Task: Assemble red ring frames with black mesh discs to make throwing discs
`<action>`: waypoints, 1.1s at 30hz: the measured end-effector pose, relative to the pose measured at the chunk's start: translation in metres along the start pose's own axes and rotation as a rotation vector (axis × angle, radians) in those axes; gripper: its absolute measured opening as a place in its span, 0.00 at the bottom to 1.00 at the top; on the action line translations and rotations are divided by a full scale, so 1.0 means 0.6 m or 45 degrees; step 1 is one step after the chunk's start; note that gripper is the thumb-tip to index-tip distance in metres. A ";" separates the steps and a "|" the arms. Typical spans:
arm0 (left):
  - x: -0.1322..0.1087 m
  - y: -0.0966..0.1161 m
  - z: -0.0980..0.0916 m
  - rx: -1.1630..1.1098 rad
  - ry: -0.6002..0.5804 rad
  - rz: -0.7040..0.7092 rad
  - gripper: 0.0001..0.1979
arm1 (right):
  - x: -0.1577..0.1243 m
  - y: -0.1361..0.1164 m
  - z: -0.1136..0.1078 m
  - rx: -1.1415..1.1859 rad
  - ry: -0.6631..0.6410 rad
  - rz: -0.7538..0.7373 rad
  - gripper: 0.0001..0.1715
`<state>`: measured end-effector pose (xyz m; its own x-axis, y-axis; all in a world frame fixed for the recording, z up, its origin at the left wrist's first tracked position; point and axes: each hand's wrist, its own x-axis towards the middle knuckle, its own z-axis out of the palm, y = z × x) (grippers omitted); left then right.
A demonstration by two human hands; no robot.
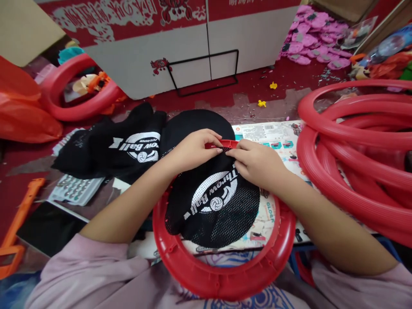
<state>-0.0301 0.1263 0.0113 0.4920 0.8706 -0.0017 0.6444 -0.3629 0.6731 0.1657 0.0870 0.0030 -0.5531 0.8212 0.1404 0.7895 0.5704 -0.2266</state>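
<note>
A round piece of black mesh fabric (212, 227) with a white "Throw Ball" print lies across a red plastic ring (222, 283). The ring's hollow, ribbed side faces up, and its near edge rests by my lap. At the ring's far edge, my left hand (198, 150) pinches the rim of the mesh between thumb and fingers. Close beside it, my right hand (254, 162) grips the same rim with its fingertips, pressed against the ring. The fingertips nearly meet; the exact fastening point beneath them is hidden.
More black printed mesh (128, 146) is heaped at left, near a tray of small round parts (77, 189). Stacked red rings (357, 141) stand at right. A printed cardboard sheet (267, 128) lies under the work. Behind are a white-and-red box (135, 64) and pink pieces (312, 34).
</note>
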 end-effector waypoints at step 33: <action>-0.001 -0.008 -0.006 0.096 0.083 -0.116 0.08 | -0.006 -0.023 -0.019 -0.096 -0.280 0.046 0.17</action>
<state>-0.0355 0.1285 0.0109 0.3923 0.9198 -0.0107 0.7278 -0.3033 0.6151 0.1601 0.0762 0.0165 -0.5625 0.8228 -0.0816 0.8227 0.5472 -0.1541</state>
